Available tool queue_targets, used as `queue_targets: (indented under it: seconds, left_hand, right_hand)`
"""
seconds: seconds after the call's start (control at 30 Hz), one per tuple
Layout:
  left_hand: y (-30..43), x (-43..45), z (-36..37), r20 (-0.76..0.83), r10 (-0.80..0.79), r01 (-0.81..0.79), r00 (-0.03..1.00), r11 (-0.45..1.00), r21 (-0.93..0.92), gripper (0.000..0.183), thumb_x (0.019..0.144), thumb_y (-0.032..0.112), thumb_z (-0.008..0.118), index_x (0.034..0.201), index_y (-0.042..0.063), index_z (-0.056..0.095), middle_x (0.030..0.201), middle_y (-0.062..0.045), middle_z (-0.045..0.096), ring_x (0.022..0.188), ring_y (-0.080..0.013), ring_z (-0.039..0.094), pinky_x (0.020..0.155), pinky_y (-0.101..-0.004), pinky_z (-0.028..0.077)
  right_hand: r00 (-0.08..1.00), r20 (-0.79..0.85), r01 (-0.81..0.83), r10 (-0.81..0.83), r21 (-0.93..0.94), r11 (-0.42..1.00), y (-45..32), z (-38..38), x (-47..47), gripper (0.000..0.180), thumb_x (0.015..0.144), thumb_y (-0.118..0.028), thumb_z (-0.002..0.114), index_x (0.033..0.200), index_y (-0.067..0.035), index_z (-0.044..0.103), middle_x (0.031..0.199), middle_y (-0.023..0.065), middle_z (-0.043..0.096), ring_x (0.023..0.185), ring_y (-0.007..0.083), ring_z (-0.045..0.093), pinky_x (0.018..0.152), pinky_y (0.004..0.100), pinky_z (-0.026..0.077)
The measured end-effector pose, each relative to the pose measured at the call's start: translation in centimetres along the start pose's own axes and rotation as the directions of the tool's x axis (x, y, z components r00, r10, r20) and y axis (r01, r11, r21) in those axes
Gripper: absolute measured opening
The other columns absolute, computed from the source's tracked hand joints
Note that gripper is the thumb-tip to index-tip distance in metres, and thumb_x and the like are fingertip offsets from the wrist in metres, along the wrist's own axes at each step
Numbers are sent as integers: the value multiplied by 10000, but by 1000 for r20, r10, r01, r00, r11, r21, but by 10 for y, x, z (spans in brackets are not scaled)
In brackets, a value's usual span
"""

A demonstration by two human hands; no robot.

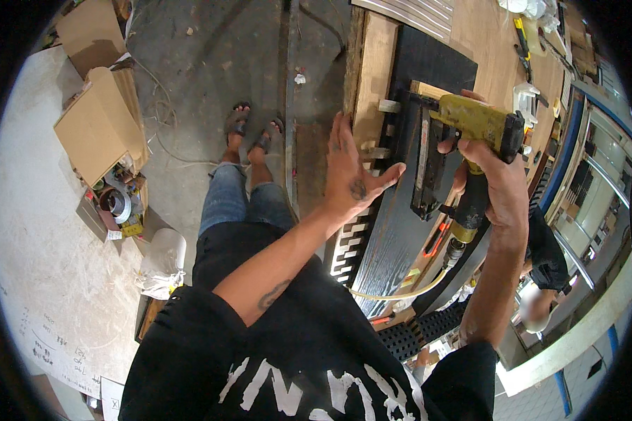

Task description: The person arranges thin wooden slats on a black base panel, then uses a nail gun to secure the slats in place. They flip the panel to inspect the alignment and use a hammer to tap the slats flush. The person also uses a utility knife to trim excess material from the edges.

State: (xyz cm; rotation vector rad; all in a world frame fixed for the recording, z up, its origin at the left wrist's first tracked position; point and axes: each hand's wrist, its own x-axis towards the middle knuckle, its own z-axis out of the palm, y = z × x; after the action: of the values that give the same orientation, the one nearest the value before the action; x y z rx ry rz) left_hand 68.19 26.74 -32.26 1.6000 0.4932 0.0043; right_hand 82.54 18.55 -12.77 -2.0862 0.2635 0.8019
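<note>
My right hand [497, 176] grips a yellow and black pneumatic nailer [474, 121] by its handle, a finger at the trigger. The nailer's nose is over a black wood-grain board [392, 231], close to a pale wood strip [432, 89]. An air hose [421, 293] runs from a metal coupling at the handle's end. My left hand [353, 173] is spread at the board's near edge, its thumb towards the black surface. Its fingers lie beside small wood blocks [376, 153] sticking out along that edge. Whether the nailer's nose touches the work is hard to tell.
Beyond the board is a wood-topped workbench [497, 58] with a yellow-handled tool [521, 39]. A co-worker in black [547, 258] is at the right. Open cardboard boxes [97, 126] and a large pale panel with handwriting [37, 210] are at left. A cable crosses the floor.
</note>
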Motion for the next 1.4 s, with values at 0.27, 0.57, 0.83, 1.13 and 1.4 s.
queue_targets:
  seconds: [0.27,0.57,0.83,1.13,1.4]
  left_hand:
    - [-25,0,7,-88,227,-212,970,966,148,1184,746,538,859,1537,-91,243,1556,-383,269,1459,-519,268,1173,-547,312]
    - [40,109,-35,371,486,-611,792,621,491,774,763,630,795,1279,62,687,1467,-319,495,1449,-482,332,1187,-569,257]
    - [33,139,-24,444,292,-441,847,851,283,551,844,351,845,1172,-51,662,1154,-165,635,1092,-285,597,998,-409,458]
    - [25,191,-31,630,533,-811,564,216,544,318,1022,267,593,1104,-38,633,1056,-175,644,1048,-356,580,896,-505,460]
    - [50,183,-27,716,505,-877,481,281,391,583,1021,403,622,1312,-100,577,1287,-271,632,1198,-394,606,1016,-491,473]
  right_hand:
    - [998,-54,-24,23,-27,999,-7,11,-27,624,828,-12,690,1433,-72,550,940,87,714,587,124,631,549,278,531]
    - [917,-394,42,-66,-70,997,105,62,-265,767,777,-119,803,1480,-160,499,1289,154,677,1107,341,700,939,402,543]
    - [402,-648,-356,647,540,762,246,201,-455,758,753,-153,828,1443,-99,518,1275,225,669,1200,413,629,1013,440,497]
    - [-179,-615,-257,768,783,567,432,244,-530,659,835,-164,750,1442,-70,510,1047,296,697,975,420,697,816,495,554]
    - [-285,-630,-556,723,723,410,529,210,-511,695,901,-195,741,1514,-123,421,1212,266,598,1088,457,638,898,511,545]
